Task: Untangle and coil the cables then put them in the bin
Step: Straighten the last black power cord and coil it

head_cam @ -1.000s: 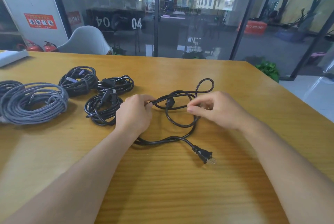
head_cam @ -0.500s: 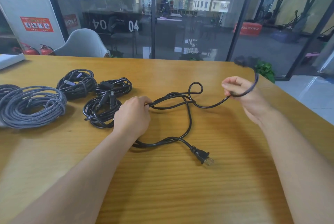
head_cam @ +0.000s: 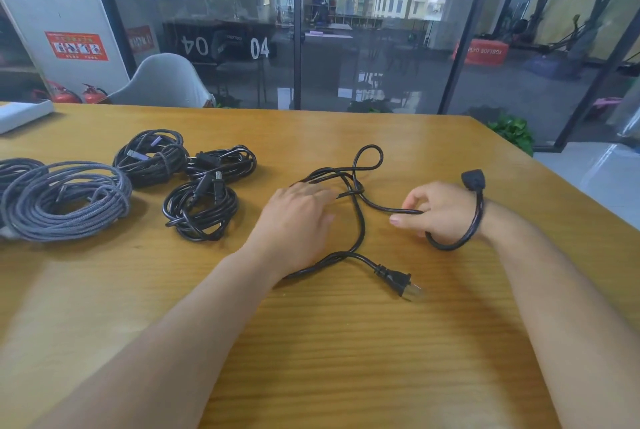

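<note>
A black power cable (head_cam: pixel 356 220) lies loosely looped on the wooden table (head_cam: pixel 346 342), its two-pin plug (head_cam: pixel 398 281) near me. My right hand (head_cam: pixel 440 212) is shut on the cable; the free end curls under the hand and up around the wrist, with the socket end (head_cam: pixel 472 179) standing behind it. My left hand (head_cam: pixel 298 217) rests on the cable's strands, fingers loosely curled; whether it grips them is hidden. No bin is in view.
Three coiled black cables (head_cam: pixel 204 186) lie left of centre and grey braided coils (head_cam: pixel 65 200) at the far left. A white object (head_cam: pixel 20 113) sits at the back left corner. The table's right edge (head_cam: pixel 568 186) runs diagonally; a chair (head_cam: pixel 162 82) stands behind.
My right hand pulled the socket end out to the right, then came back down to the table with the cable wrapped around the wrist. The left hand flattened onto the strands.
</note>
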`<state>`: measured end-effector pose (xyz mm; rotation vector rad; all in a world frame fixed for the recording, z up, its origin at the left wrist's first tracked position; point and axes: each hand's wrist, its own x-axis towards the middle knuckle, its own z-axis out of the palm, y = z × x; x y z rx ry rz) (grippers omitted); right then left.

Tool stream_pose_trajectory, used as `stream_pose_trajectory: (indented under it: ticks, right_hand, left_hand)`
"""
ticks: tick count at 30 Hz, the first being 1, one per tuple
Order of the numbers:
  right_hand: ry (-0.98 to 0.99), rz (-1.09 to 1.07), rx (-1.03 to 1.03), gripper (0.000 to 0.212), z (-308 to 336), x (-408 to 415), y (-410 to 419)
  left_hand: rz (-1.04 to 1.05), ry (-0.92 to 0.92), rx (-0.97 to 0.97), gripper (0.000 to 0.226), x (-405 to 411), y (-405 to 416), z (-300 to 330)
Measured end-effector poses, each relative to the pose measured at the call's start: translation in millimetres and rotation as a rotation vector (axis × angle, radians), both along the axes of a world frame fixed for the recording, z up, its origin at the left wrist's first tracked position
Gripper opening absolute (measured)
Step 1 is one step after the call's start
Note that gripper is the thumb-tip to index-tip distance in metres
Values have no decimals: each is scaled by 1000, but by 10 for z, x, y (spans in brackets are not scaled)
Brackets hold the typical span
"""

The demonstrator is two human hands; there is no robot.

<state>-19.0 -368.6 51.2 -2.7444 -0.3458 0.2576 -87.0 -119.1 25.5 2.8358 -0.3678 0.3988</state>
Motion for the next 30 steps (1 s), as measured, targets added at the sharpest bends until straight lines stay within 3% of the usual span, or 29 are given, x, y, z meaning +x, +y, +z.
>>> stream_pose_trajectory:
  ticks: [2, 5, 10, 15, 19, 24, 30]
  right_hand:
    - [-61, 133, 76, 21, -62, -12, 54]
    - [-193, 213, 193, 2, -171, 8, 125]
    - [-177, 146, 439, 11, -244, -24, 217]
    - [-132, 110, 585, 13, -274, -48, 299]
    - [-47, 137, 784, 13, -264, -123, 417]
    - [85, 189, 1013, 19, -290, -124, 512]
    - [88, 295, 971, 20, -278, -159, 510]
  left_hand:
    - [-23, 51, 2, 48, 33, -14, -42]
    - [29, 70, -154, 44, 77, 38, -56]
    - [31, 91, -260, 44, 64, 76, -64]
    - [14, 42, -650, 44, 4, 110, -2]
    - [-44, -22, -842, 44, -38, 101, 85]
    - [-106, -45, -801, 49, -77, 64, 121]
    - [-102, -19, -609, 44, -81, 102, 145]
